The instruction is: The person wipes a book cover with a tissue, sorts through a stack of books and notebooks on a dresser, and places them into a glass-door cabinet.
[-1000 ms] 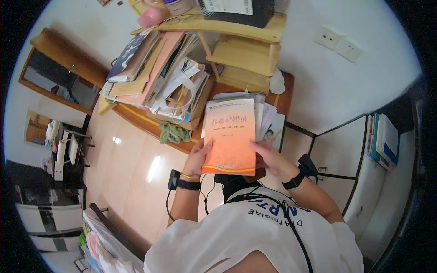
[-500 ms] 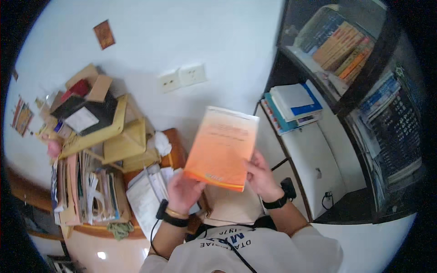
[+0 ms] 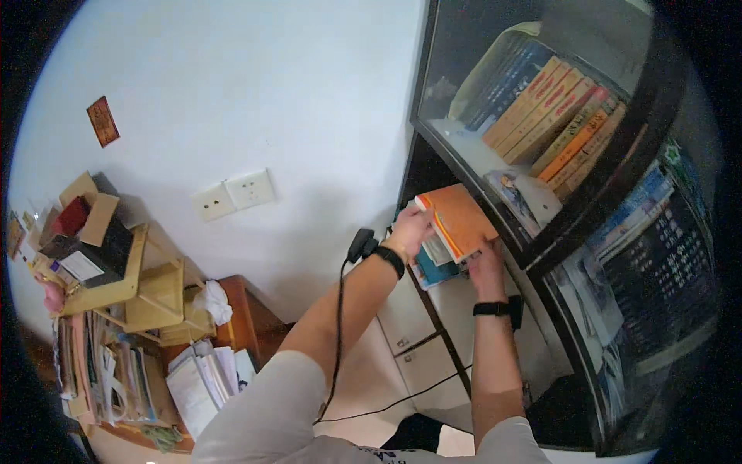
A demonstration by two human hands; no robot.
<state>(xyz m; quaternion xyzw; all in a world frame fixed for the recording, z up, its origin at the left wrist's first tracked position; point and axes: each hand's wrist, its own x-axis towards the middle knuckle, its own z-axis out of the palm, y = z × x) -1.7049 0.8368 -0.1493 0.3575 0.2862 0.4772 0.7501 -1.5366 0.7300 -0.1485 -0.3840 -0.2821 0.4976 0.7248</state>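
The book point(image 3: 462, 219) is between left hand point(image 3: 412, 230) and right hand point(image 3: 487, 267), above a stack point(image 3: 436, 272). To the right, volumes point(image 3: 556, 116) stand in a bookcase point(image 3: 609, 176). Left, a worktop point(image 3: 238, 317) bears a rack point(image 3: 158, 301), box point(image 3: 93, 247) on top, papers point(image 3: 205, 379) before it.

place: apparently home study | signs: glass-fronted bookcase point(image 3: 591, 199), shelved books point(image 3: 558, 124), desk point(image 3: 238, 311), piled papers point(image 3: 124, 371)

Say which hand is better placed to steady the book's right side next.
Probably the right hand: it grips the book along its lower right edge, while the left hand holds the striped edge on the other side.
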